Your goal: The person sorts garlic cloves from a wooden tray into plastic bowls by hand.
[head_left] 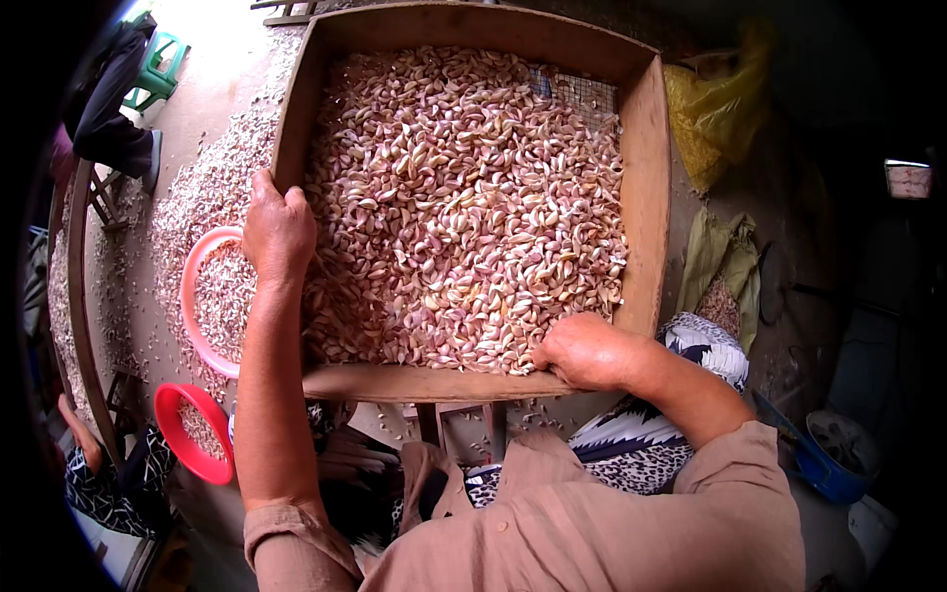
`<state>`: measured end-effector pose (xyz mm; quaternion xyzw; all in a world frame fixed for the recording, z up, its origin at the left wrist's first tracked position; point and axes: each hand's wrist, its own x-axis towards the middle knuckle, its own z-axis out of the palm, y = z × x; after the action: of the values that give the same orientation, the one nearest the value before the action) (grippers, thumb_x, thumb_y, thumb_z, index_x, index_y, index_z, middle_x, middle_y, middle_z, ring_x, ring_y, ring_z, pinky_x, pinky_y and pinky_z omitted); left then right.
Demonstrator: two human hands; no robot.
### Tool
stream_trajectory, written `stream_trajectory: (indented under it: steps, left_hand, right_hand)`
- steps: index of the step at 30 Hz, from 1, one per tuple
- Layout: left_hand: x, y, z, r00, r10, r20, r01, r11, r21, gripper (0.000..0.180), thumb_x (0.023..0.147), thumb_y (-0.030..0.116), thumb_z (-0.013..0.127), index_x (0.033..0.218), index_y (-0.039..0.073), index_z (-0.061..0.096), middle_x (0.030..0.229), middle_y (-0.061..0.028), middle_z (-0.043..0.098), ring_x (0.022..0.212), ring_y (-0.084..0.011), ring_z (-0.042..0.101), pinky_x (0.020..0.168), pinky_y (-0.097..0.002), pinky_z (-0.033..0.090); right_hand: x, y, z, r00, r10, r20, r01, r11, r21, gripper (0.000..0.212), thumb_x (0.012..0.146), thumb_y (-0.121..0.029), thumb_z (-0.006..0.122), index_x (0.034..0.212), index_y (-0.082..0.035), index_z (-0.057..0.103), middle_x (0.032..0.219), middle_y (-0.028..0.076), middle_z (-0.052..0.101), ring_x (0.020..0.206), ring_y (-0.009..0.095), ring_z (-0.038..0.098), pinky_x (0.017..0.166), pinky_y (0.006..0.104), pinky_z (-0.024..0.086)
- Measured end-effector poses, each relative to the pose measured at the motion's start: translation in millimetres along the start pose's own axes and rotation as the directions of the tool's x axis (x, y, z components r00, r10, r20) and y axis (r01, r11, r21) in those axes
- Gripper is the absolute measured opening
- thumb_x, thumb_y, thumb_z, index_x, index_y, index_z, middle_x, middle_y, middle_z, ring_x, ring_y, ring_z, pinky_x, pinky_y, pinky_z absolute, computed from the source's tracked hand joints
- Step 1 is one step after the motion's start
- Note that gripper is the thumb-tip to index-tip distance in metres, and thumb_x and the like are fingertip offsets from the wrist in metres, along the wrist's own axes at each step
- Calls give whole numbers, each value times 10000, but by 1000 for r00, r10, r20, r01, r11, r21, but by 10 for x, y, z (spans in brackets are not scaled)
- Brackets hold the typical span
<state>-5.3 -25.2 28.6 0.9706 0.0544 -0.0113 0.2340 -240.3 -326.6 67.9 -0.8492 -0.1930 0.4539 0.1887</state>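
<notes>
Wooden tray (pixel 646 187) of garlic cloves (pixel 473 207), filling the middle of the scene. The left hand (pixel 279 229) curls round its left rim; the right hand (pixel 589 352) bends into the near right cloves, fingertips hidden, so how closed it is, or whether it holds any, cannot be told. Good handling likely means keeping the tray level and touching lightly, to avoid bruising. Cloves look plump, curved, cream to pinkish purple; mesh (pixel 590 96) shows far right.

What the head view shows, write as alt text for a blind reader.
A wooden tray of garlic cloves, left hand gripping its left side, right hand at its near edge. A pink basin and red basin sit left.
</notes>
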Motion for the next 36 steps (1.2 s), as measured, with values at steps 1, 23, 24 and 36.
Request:
stream_trajectory:
  steps: [1,23,24,36]
  left_hand:
    - [4,-32,24,1000,2,-5,-2,1000,12,424,935,234,497,1311,41,536,1066,-279,730,1009,-473,701,923,-570,500]
    - [20,-57,42,1000,-9,-15,9,1000,6,457,945,255,515,1356,58,540,1113,-258,732,1036,-456,701,909,-552,516]
    - [17,-34,36,1000,-10,-6,10,1000,16,459,945,257,515,1358,58,539,1114,-259,732,1039,-456,700,912,-552,515]
    - [22,-29,36,1000,-10,-8,10,1000,16,480,939,266,541,1375,67,539,1098,-267,734,1034,-455,702,910,-542,511]
  right_hand:
    - [7,5,11,1000,-7,-10,7,1000,-9,162,734,-72,655,865,-74,751,824,190,721,854,395,717,736,513,563]
    - [-115,74,-343,996,9,-90,3,990,138,135,824,-218,689,872,-106,745,821,172,712,812,392,702,752,486,559]
    - [-173,163,-421,980,11,-198,22,986,163,137,823,-221,703,879,-102,743,836,164,716,814,376,706,756,472,560]
    - [-439,866,-634,686,366,-629,-257,930,261,251,805,-38,639,1049,6,672,953,268,704,945,434,701,828,465,546]
